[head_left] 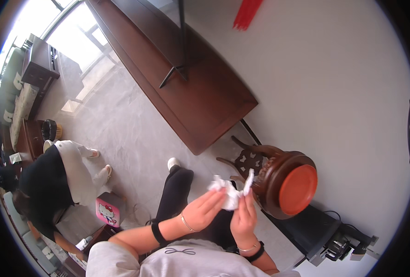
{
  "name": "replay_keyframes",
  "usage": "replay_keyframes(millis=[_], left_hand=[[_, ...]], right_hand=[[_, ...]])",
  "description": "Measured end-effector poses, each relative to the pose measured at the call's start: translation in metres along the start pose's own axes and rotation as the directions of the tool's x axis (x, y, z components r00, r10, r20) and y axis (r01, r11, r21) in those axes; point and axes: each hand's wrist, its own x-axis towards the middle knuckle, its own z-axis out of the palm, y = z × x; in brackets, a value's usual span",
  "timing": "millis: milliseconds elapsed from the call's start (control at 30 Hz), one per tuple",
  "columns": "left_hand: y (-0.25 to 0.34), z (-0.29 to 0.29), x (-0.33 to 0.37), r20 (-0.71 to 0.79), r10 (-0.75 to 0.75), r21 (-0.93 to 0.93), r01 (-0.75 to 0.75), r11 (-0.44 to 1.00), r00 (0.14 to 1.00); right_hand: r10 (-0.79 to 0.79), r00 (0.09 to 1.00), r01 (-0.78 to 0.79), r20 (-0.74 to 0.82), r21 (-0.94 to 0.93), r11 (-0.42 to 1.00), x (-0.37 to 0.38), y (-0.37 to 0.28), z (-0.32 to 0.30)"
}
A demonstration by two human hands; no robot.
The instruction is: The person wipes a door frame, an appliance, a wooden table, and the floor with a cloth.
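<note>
White tissue (232, 200) is held crumpled in the near middle: the left hand (208, 206) pinches its left side, the right hand (244, 219) its right side; farther right is a round brown stand (298, 189) with an orange top.

- The white crumpled thing (231, 198) is blurred, and bits of it are hidden by the left hand (208, 207) and right hand (244, 218).
- The brown desk (214, 108) is cut off at the top.
- The red strips (247, 15) are cut off there too.
</note>
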Motion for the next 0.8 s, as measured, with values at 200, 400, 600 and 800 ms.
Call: replay_keyframes(millis=[200,400,600,800], left_hand=[[-0.056,0.011,-0.072,0.186,-0.385,0.021,0.388,0.921,0.904],[-0.146,0.052,-0.027,0.166,-0.613,0.205,0.581,0.788,0.772],[-0.319,0.179,-0.003,0.077,-0.612,0.424,0.529,0.735,0.787],[-0.412,0.172,0.040,0.024,-0.330,0.468,0.281,0.838,0.944]], right_hand=[[0.050,0.998,-0.049,0.037,-0.035,0.998,-0.001,-0.005,0.106],[0.107,0.993,-0.112,-0.048,-0.137,0.984,0.067,0.049,0.214],[0.186,0.944,-0.101,0.273,-0.298,0.949,0.154,0.150,0.365],[0.073,0.989,-0.023,0.129,-0.350,0.936,0.225,0.183,0.371]])
